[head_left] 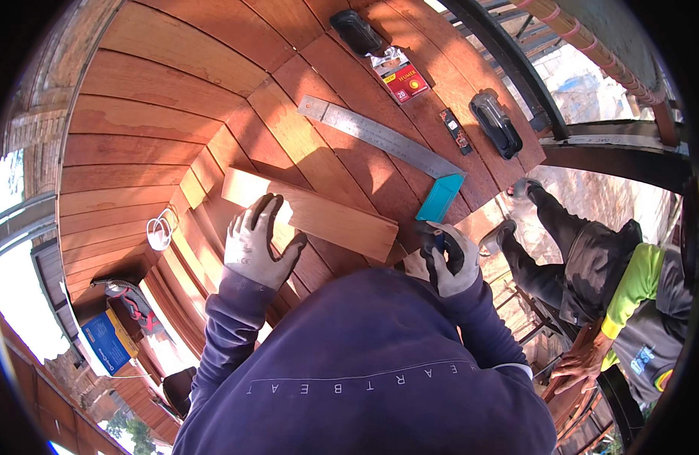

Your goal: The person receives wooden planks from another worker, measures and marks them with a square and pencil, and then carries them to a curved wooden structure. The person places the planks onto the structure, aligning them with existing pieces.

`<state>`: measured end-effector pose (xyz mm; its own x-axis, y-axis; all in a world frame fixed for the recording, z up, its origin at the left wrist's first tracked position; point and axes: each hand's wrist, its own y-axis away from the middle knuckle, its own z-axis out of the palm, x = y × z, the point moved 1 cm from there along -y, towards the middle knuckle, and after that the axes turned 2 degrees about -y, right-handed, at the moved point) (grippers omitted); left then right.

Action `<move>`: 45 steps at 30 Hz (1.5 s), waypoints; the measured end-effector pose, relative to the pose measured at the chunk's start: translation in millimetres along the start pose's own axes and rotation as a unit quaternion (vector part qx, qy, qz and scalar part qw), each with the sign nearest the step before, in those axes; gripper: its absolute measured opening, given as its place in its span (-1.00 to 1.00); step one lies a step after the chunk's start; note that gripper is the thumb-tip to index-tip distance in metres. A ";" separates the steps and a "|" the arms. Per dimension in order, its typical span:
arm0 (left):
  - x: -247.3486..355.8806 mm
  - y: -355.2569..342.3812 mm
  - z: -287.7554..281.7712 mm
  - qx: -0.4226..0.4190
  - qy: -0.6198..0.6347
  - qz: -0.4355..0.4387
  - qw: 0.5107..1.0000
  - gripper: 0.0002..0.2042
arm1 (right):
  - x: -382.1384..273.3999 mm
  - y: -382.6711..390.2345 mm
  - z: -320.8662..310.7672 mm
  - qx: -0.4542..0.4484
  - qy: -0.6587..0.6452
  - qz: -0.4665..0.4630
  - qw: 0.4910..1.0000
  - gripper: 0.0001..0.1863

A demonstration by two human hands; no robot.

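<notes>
A pale wooden block (326,216), long and rectangular, lies slanted on the wooden table. My left hand (258,246), in a white and grey glove, has its fingers spread over the block's left part; whether they touch it I cannot tell. Gloved the same way, my right hand (454,262) is closed on a small dark blue thing (439,241) whose kind is mostly hidden by the fingers. Just beyond that hand lies a try square, its turquoise handle (441,198) toward me and its steel blade (380,136) running to the far left.
At the far side of the table (281,144) are two black cases (496,125), a red packet (404,80) and a small dark item (455,130). A white cable (160,231) and blue box (106,343) are at left. Another person (630,303) sits at right.
</notes>
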<state>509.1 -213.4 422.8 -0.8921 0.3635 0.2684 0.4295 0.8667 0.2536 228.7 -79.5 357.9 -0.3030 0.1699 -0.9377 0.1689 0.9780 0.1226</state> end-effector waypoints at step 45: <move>16.2 5.4 14.8 -0.170 -0.088 0.020 0.981 -0.34 | -73.9 -214.8 196.2 -0.223 0.045 -0.172 0.958 -0.79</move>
<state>495.0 -197.8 414.7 -0.8711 0.4743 0.1269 0.4598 0.6972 0.5501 398.8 -326.0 337.1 -0.3517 -0.1811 -0.9184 -0.3676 0.9290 -0.0424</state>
